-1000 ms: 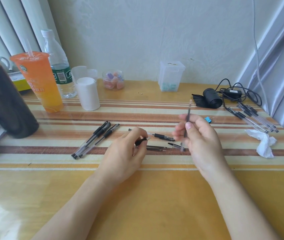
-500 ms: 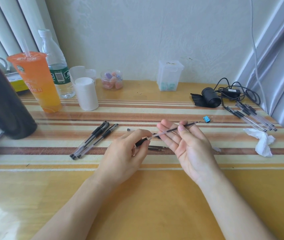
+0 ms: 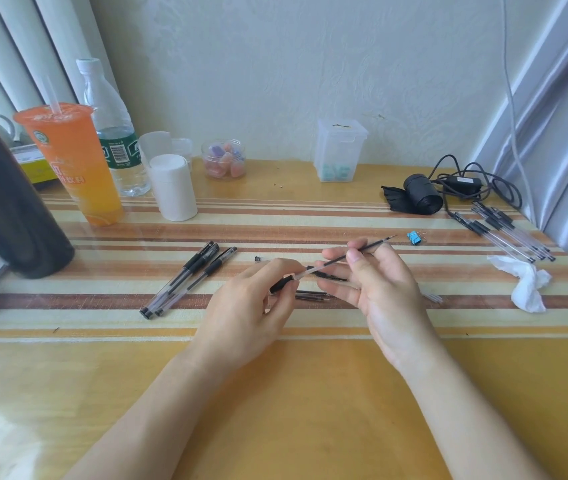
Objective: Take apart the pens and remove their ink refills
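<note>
My left hand [image 3: 251, 306] pinches a short black pen part [image 3: 281, 285] between thumb and fingers. My right hand [image 3: 379, 289] holds a thin ink refill [image 3: 369, 248] between thumb and fingertips. The refill slants up to the right, and its lower clear end meets the black part. Three whole black pens [image 3: 189, 278] lie side by side left of my hands. Loose pen parts [image 3: 310, 294] lie on the table under my hands, partly hidden. Several more pens [image 3: 507, 233] lie at the far right.
An orange drink cup [image 3: 74, 168], a water bottle [image 3: 113, 133], a white canister [image 3: 173, 187] and a black flask [image 3: 9, 209] stand at the back left. A clear box [image 3: 339, 150], black roll [image 3: 421, 199], cable [image 3: 476, 181], blue clip [image 3: 413, 237] and crumpled tissue [image 3: 528, 285] sit right.
My right hand tipped the refill from upright to a slant and brought its lower end to the black part in my left hand. The left hand stayed in place.
</note>
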